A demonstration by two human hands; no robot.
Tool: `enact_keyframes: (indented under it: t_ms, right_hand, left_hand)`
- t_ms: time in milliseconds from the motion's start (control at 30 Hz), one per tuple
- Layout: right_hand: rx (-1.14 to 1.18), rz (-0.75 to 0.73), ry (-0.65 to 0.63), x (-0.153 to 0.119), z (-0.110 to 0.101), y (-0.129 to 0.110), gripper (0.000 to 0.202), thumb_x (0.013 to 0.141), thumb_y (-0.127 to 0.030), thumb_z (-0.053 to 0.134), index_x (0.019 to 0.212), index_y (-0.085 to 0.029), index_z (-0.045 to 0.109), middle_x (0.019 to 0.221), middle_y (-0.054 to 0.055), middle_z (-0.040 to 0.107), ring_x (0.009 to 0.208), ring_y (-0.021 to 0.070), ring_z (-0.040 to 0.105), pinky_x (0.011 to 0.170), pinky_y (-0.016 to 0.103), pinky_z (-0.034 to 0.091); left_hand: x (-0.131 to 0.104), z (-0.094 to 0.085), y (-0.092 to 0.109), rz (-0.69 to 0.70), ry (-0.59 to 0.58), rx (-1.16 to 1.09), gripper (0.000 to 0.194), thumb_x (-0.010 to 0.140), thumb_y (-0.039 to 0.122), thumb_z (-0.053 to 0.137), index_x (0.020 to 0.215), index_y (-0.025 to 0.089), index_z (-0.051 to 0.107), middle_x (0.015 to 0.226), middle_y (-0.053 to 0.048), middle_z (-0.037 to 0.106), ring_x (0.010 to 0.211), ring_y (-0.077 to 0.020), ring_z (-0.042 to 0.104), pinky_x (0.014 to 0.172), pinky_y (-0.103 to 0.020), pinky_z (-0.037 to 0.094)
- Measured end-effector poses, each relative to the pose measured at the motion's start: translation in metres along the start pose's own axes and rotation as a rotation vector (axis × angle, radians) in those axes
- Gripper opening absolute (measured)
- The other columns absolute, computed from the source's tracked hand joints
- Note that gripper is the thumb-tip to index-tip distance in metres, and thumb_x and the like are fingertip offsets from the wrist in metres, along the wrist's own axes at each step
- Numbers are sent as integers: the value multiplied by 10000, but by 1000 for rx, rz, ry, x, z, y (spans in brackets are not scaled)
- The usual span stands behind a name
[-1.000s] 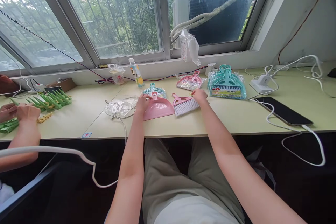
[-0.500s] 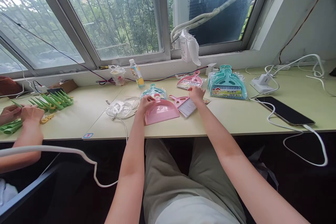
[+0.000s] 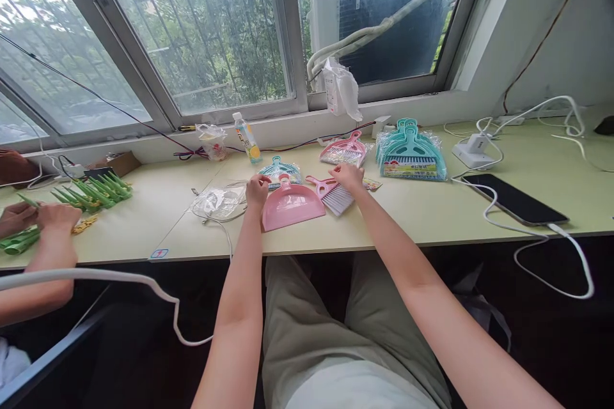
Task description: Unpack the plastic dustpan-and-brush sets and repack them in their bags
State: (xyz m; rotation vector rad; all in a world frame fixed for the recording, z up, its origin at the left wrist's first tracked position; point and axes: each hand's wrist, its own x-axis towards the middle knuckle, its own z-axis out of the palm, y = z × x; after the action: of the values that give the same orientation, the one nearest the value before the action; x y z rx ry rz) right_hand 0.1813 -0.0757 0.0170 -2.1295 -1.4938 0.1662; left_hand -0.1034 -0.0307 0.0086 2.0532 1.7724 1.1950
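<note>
A pink dustpan (image 3: 293, 206) lies on the table in front of me, its handle pointing to the window. Beside its upper left edge is my left hand (image 3: 258, 192), fingers curled, with nothing seen in them. To the right of the pan lies a small pink brush (image 3: 338, 199) with pale bristles, its handle pointing left. My right hand (image 3: 348, 177) is over the brush's far side, fingers bent together; what they hold, if anything, is hidden. Behind the pan sits a wrapped teal brush set (image 3: 279, 170).
Wrapped teal sets (image 3: 411, 152) and a wrapped pink set (image 3: 344, 149) stand at the back. A phone (image 3: 515, 199) with its cable is at right. Crumpled clear plastic (image 3: 220, 200) and a bottle (image 3: 247, 138) are left. A co-worker's hands (image 3: 58, 216) handle green pieces (image 3: 93, 192).
My left hand has moved slightly left, away from the dustpan's handle, and its fingers have curled. My right hand has shifted left over the brush. The view has shifted slightly.
</note>
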Motion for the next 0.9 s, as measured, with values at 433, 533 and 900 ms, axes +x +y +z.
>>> enact_keyframes:
  t_ms: [433,533,900]
  right_hand:
    - [-126,-184,-257,-1,-2,-2,283,747,-492,735,887,-253,795,927,45,761,973,227,636,840,328,369]
    - [-152,-212,-294,-2,-3,-4,328,753,-534,717,880,-245,803,893,50,759,957,231,640,805,312,376]
    - [-186,-252,-351,-8,-5,-11,249,708,-404,734,876,-234,803,898,31,766,907,213,661,700,278,387]
  left_hand:
    - [-1,6,1,47,-139,43,145,830,289,574,833,214,697,919,-57,728,851,-209,639,744,-298,452]
    - [-4,4,3,76,-206,39,193,800,385,624,814,209,703,902,-58,735,870,-213,644,745,-295,450]
    - [-3,5,-1,98,-235,94,244,812,384,583,710,202,710,867,-73,739,840,-214,630,682,-295,403]
